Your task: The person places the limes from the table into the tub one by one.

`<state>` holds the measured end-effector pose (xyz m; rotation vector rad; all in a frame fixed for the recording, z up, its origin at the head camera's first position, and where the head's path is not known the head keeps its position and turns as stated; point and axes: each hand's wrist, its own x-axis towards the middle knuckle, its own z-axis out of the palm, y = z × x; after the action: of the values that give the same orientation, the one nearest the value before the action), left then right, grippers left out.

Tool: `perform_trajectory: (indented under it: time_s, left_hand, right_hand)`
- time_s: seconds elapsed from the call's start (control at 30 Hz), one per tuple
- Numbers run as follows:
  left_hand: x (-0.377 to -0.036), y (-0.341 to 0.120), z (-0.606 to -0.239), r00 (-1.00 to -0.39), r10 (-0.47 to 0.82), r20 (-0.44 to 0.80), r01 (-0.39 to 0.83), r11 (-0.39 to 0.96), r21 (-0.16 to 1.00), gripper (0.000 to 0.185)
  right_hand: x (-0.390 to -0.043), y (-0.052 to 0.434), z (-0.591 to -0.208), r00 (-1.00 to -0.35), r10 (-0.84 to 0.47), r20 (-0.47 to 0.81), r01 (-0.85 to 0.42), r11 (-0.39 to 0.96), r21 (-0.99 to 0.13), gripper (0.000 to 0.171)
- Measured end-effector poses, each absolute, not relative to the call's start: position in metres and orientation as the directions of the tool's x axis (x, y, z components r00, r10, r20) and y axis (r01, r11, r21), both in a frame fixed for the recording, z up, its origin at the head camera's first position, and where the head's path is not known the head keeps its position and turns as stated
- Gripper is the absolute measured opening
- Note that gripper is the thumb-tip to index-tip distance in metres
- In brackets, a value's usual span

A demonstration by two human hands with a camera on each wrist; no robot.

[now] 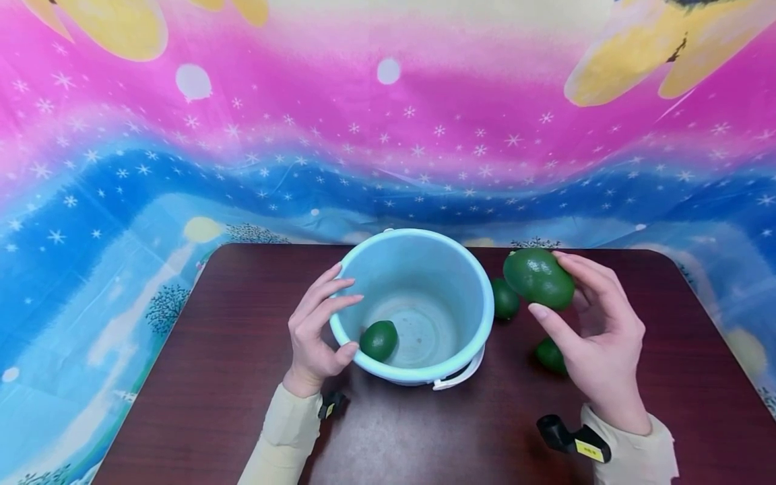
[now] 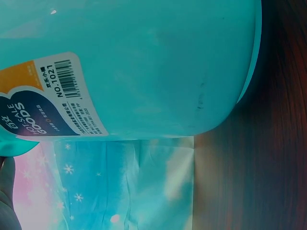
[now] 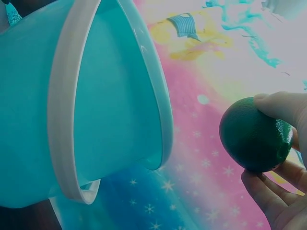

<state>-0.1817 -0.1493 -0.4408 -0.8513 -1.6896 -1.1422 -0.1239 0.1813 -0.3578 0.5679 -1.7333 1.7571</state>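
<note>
On the dark worktop (image 1: 242, 377) stands a light blue bucket (image 1: 424, 283); the left hand (image 1: 315, 330) steadies its wall with relaxed fingers. The right hand (image 1: 597, 337) holds a dark green avocado (image 1: 538, 277) beside the rim, fingers curled around it. It looks smooth, firm and probably light; gripping around the middle seems best.

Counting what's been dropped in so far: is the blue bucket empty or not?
Not empty. The bucket stands upright with one green avocado on its floor; the rest is bare.
</note>
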Motion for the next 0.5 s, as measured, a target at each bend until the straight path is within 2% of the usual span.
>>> perform_trajectory:
  time_s: [0.5]
  left_hand:
    - [-0.1833, -0.1493, -0.4422, -0.349, 0.052, 0.936, 0.889, 0.333, 0.314, 0.064]
  right_hand:
    - [-0.123, 0.1779, -0.3574, -0.737, 0.09, 0.67, -0.668, 0.055, -0.742, 0.056]
